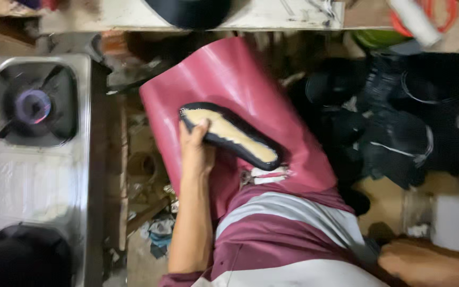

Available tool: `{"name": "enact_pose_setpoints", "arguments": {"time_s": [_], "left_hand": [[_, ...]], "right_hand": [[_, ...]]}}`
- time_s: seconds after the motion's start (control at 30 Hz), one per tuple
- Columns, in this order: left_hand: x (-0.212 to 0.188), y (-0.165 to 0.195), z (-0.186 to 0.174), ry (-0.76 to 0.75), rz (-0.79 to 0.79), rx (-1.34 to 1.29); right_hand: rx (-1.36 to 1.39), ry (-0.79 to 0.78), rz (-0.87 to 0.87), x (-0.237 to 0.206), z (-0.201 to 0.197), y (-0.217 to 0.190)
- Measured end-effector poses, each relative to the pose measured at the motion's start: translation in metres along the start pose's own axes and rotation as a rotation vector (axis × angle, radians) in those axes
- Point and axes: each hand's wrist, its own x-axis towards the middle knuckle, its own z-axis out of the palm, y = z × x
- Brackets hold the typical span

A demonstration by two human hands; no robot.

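Over the person's lap, the left hand [196, 146] grips a shoe sole [230, 135], thumb across its upper edge and fingers curled under its near end. That sole is black around the rim with a pale, tan-coloured face turned upward, and it lies slantwise, its rounded end toward the upper left and its other end toward the lower right. It rests against a sheet of dark pink material [229, 79] that spreads from the lap upward and curls over at its far edge. The forearm runs straight down from the hand toward the bottom of the view, beside a maroon and grey striped shirt [288, 223].

Only a blurred patch of skin shows at the lower right corner, most likely the right hand [431, 263]; I cannot tell whether it is open or closed, nor whether it holds anything.

To the left stands a steel gas stove [33, 175] with one burner [34, 105] lit, a small bluish flame at its centre. A dark rounded thing sits on the second burner at the lower left, too cut off to identify. To the right, well apart from the sole, lies a heap of black shoe parts [399, 117]. Scraps and litter cover the floor [150, 212] between stove and lap.
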Motion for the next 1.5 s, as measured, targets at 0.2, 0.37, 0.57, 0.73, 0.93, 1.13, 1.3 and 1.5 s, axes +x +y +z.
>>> {"name": "enact_pose_setpoints", "arguments": {"time_s": [0.2, 0.37, 0.57, 0.73, 0.93, 1.13, 1.3, 1.5], "left_hand": [[-0.001, 0.005, -0.007, 0.002, -0.015, 0.052], [-0.004, 0.006, -0.009, -0.001, -0.025, -0.013], [-0.002, 0.002, -0.005, 0.058, -0.023, -0.162], [-0.005, 0.010, 0.012, -0.028, 0.009, -0.289], [0.002, 0.031, 0.058, -0.172, 0.084, -0.347], [0.014, 0.062, 0.063, -0.309, 0.078, -0.250], [0.016, 0.067, 0.061, -0.348, 0.010, -0.303], [0.025, 0.071, 0.060, -0.463, -0.001, -0.338]], "right_hand": [[0.009, -0.039, -0.026, 0.049, -0.025, -0.002], [0.020, -0.051, -0.036, 0.024, -0.022, 0.006], [0.099, -0.067, 0.077, 0.005, -0.017, 0.072], [0.297, 0.650, 0.560, 0.052, -0.017, 0.124], [1.574, 0.496, -0.190, 0.159, 0.003, 0.127], [0.602, 1.040, -0.035, 0.201, 0.001, 0.081], [-0.279, 1.067, -0.024, 0.212, -0.001, 0.075], [-0.429, 1.060, -0.174, 0.222, -0.004, 0.077]]}}
